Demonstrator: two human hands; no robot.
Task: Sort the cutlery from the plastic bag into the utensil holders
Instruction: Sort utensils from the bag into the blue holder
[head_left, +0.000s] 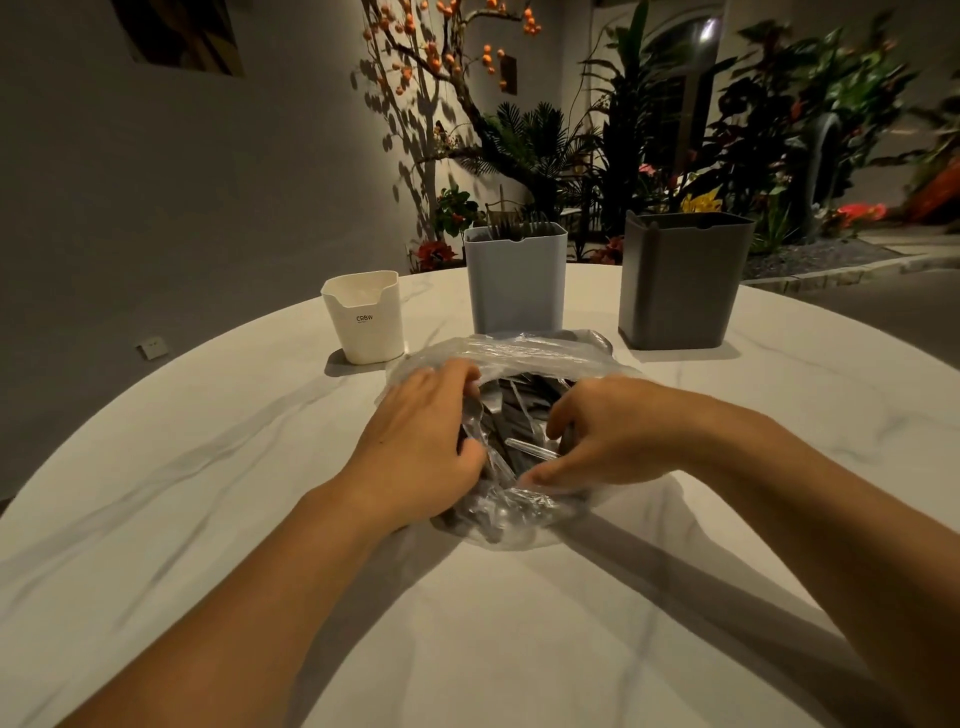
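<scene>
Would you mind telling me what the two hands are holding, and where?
Both hold the plastic bag at its open mouth: left hand grips the left edge, right hand the right.

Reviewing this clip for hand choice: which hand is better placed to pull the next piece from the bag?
Probably the right hand: its fingers curl among the cutlery, while the left hand grips the plastic bag rim open.
</scene>
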